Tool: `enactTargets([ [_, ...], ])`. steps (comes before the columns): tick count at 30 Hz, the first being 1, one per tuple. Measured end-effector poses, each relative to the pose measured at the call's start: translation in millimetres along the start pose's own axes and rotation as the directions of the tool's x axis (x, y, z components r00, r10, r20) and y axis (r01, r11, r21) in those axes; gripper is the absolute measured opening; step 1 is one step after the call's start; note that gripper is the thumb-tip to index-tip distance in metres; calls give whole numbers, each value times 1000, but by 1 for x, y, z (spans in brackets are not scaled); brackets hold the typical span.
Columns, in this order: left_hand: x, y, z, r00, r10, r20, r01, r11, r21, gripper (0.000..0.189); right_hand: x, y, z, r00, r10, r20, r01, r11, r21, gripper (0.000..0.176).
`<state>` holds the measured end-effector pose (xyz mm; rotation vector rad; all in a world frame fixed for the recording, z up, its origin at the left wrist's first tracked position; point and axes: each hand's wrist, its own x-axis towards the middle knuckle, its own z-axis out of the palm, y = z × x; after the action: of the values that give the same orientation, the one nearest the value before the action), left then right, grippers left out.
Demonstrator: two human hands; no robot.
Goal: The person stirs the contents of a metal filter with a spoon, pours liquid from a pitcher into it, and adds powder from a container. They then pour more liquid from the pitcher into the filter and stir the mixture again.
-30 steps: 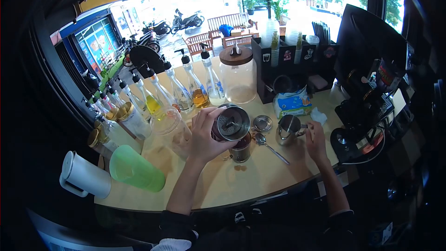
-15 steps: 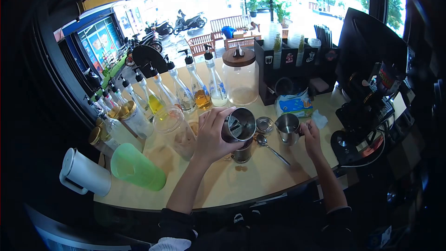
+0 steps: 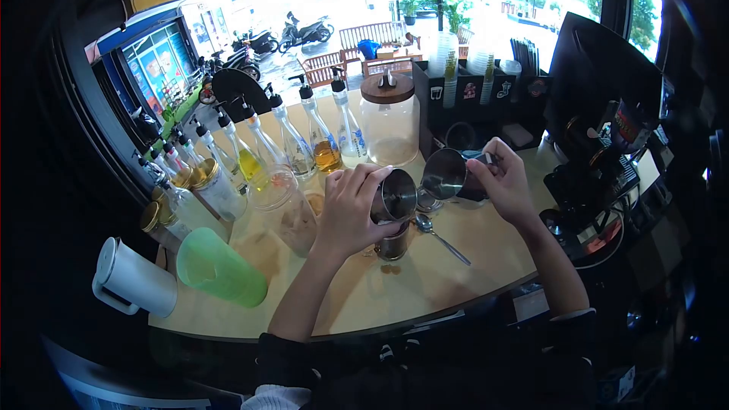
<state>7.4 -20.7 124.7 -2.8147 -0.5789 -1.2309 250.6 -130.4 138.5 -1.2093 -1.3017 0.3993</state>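
My left hand [image 3: 342, 216] is wrapped round a metal shaker cup [image 3: 397, 196], its dark open mouth tipped towards me. In my right hand [image 3: 507, 188] is a metal milk pitcher [image 3: 443, 175], lifted off the counter and tilted left, its rim close to the shaker cup's. Below the shaker cup, a smaller metal cup [image 3: 392, 246] stands on the counter, partly covered by my left hand. A spoon [image 3: 446, 241] lies just right of it. Close to my left wrist is a clear jar [image 3: 287, 212] with pale contents.
The curved counter [image 3: 425, 288] holds a row of pump bottles [image 3: 325, 153] at the back left. A green pitcher [image 3: 220, 267] and a white jug [image 3: 137, 277] stand front left. A wooden-lidded jar [image 3: 390, 129], a black cup rack [image 3: 474, 99] and a monitor [image 3: 604, 76] line the back right.
My right hand has raised the milk pitcher from the counter, moved it left and tipped it towards the shaker cup. My left hand still holds the shaker cup, nearly in place.
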Motion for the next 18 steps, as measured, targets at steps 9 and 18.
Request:
enactTargets([
  [9, -1, 2, 1, 999, -26, 21, 26, 1000, -7, 80, 10, -8, 15, 999, 5, 35, 3, 974, -226, 24],
  [18, -1, 2, 1, 1000, -22, 17, 22, 1000, 8, 80, 10, -41, 28, 999, 14, 50, -5, 984, -176, 24],
])
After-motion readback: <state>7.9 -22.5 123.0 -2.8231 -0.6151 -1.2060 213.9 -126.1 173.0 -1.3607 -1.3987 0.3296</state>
